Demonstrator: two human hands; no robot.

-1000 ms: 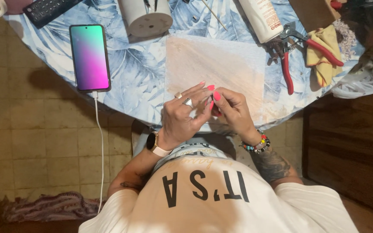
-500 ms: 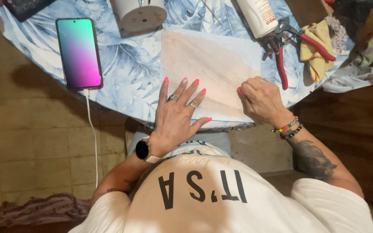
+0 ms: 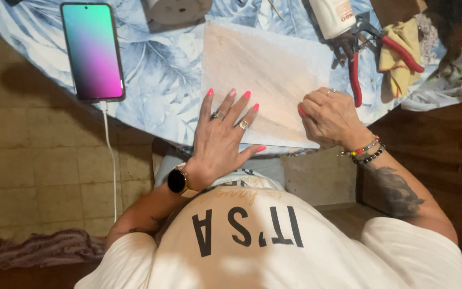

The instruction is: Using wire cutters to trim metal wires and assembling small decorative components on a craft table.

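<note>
A person's left hand (image 3: 223, 139) lies flat, fingers spread, on a pale sheet (image 3: 266, 80) spread smooth over the table (image 3: 156, 80); the right hand (image 3: 330, 115), loosely curled and empty, rests on its edge. Red pliers (image 3: 354, 75) just beyond lie untouched.

Phone (image 3: 92, 51) left, pliers (image 3: 355, 64) right — between them a sheet (image 3: 266, 69) under both hands (image 3: 225, 134).

Charging phone (image 3: 92, 51), red-handled pliers (image 3: 353, 68), yellow cloth (image 3: 395, 58), perhaps a bottle (image 3: 333, 16)
</note>
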